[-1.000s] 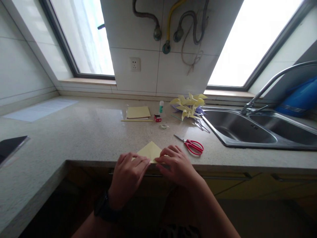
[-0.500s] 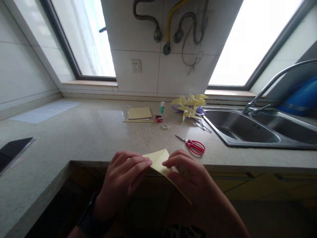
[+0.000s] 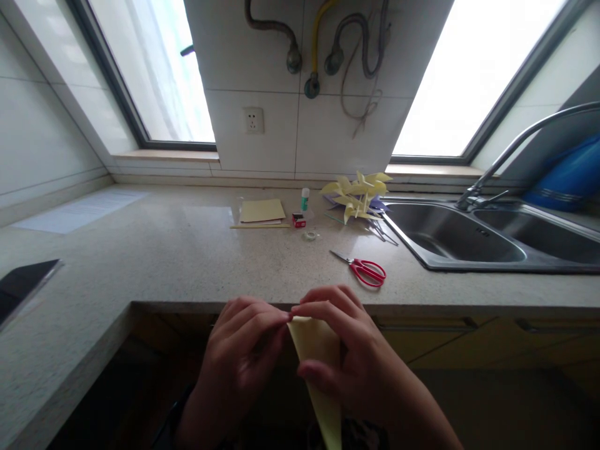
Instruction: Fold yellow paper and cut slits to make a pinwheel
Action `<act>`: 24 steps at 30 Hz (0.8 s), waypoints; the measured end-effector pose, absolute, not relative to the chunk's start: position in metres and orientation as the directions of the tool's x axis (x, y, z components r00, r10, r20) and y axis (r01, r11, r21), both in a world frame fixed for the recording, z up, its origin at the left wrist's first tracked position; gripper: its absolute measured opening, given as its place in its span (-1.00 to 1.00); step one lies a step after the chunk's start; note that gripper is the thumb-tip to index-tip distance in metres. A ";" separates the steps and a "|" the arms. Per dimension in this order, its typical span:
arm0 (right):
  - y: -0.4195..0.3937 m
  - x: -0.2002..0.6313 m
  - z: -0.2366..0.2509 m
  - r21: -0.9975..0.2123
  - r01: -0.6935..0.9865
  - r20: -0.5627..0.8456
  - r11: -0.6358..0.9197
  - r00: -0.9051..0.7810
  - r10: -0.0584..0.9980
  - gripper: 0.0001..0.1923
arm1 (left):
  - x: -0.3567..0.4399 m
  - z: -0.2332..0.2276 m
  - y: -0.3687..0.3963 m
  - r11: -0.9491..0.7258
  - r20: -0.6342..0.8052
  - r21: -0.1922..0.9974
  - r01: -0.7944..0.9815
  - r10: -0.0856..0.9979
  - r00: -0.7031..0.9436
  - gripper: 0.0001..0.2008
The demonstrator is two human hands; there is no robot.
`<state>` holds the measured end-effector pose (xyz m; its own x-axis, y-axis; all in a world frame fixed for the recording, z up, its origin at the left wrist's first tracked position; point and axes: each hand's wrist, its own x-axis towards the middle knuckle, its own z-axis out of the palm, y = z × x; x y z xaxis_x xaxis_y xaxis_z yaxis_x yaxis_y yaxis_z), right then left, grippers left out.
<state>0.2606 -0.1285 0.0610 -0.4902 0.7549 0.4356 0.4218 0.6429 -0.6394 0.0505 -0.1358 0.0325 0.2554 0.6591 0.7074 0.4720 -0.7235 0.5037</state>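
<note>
A pale yellow sheet of paper [image 3: 321,344], folded to a long tapering shape, hangs between my hands below the counter's front edge. My left hand [image 3: 246,350] pinches its upper left corner with the fingertips. Wrapped around the paper's right side is my right hand [image 3: 347,337], with its thumb across the near face and its fingers along the top edge. The palm side of both hands is partly hidden. Beyond the right hand, red-handled scissors [image 3: 368,272] lie on the counter with blades pointing left.
On the counter [image 3: 187,262] are a stack of yellow paper [image 3: 262,211], a glue stick [image 3: 305,199], a small red box [image 3: 299,220], a tape roll [image 3: 310,235] and yellow paper pinwheels [image 3: 359,195]. A steel sink [image 3: 450,237] is at right, a dark flat object [image 3: 28,281] at left.
The paper has turned and come down, so its narrow end now points toward me. Both hands have drawn together at its top corner. My view has shifted slightly.
</note>
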 end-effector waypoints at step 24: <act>-0.130 0.256 0.017 -0.964 -0.246 -0.037 -0.101 -0.252 0.967 -0.31 | 0.059 0.010 -0.146 -0.164 0.143 0.985 0.052 0.949 0.281 -0.89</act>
<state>0.2560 -0.1301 0.0166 -0.2517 0.9671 -0.0369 -0.2460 -0.1007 -0.9640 0.0588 -0.1460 0.0101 0.2813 0.9489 0.1429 0.0525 -0.1638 0.9851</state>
